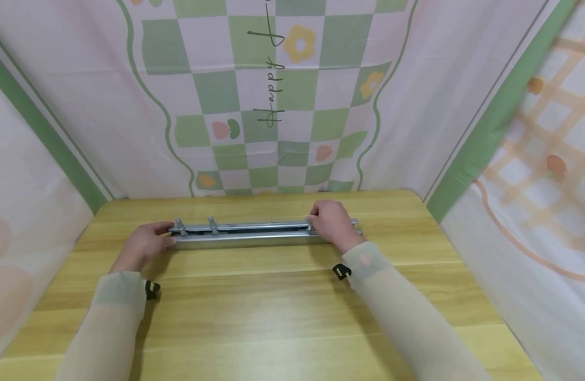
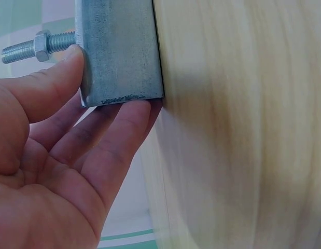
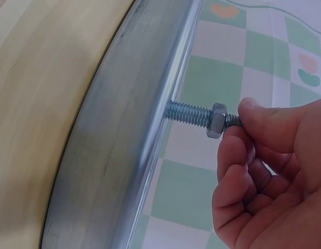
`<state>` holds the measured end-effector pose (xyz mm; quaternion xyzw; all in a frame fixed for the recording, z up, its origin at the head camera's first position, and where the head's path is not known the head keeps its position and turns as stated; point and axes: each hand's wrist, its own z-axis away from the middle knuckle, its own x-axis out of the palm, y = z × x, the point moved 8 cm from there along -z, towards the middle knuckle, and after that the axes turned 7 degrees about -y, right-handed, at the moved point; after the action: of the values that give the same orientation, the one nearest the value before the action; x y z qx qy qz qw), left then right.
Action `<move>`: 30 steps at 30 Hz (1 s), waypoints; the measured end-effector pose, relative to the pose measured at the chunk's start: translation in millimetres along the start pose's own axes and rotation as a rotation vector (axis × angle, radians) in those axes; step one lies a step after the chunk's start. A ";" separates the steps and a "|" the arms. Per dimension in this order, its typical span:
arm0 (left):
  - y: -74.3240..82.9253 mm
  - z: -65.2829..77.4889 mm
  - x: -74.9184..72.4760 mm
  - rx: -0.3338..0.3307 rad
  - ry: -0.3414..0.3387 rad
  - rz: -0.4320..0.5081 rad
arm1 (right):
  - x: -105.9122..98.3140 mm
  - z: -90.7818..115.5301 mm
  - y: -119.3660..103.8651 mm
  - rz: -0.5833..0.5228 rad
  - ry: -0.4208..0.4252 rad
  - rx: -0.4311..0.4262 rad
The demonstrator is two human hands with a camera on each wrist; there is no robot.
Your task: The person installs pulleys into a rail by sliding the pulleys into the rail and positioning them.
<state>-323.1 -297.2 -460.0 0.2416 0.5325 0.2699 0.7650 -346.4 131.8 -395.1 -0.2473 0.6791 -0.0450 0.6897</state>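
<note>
A long silver metal strut channel (image 1: 254,241) lies on the wooden table, its slot facing up. Two bolts with nuts rise from its left part, an outer bolt (image 1: 180,226) and an inner bolt (image 1: 212,225). My left hand (image 1: 145,244) holds the channel's left end, thumb by the upper edge near a bolt (image 2: 17,52), fingers against the end face. Toward the right end, my right hand (image 1: 334,225) pinches the tip of a third bolt (image 3: 189,113) between thumb and forefinger. A hex nut (image 3: 217,121) sits on that bolt, just below the fingertips.
The wooden table (image 1: 254,317) extends in front of the channel. Behind it hangs a checkered cloth (image 1: 254,90), with more cloth at both sides. Each sleeve has a small black device near the cuff.
</note>
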 end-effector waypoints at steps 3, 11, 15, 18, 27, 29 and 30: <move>0.3 -0.6 0.0 0.004 -0.003 0.007 | 1.1 -1.6 -3.7 0.007 0.007 -0.010; 2.0 -1.2 0.5 0.020 0.005 0.011 | 6.8 -4.6 -15.7 -0.021 0.000 -0.027; 1.4 -2.1 1.5 0.016 0.000 0.006 | 11.3 -7.7 -25.5 -0.029 -0.022 -0.039; 0.7 -2.6 2.1 0.011 -0.003 0.012 | 14.7 -10.9 -33.3 -0.031 -0.034 -0.049; 1.6 -0.1 1.1 0.030 0.003 0.001 | 24.3 -18.5 -53.8 -0.053 -0.035 -0.064; 1.1 0.4 0.7 0.029 0.004 0.003 | 26.7 -19.1 -58.4 -0.055 -0.033 -0.069; 0.8 0.4 0.6 0.028 0.005 0.006 | 28.1 -19.4 -60.5 -0.056 -0.034 -0.070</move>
<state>-322.7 -296.3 -459.7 0.2531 0.5372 0.2653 0.7596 -346.4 62.3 -395.5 -0.2910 0.6613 -0.0363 0.6905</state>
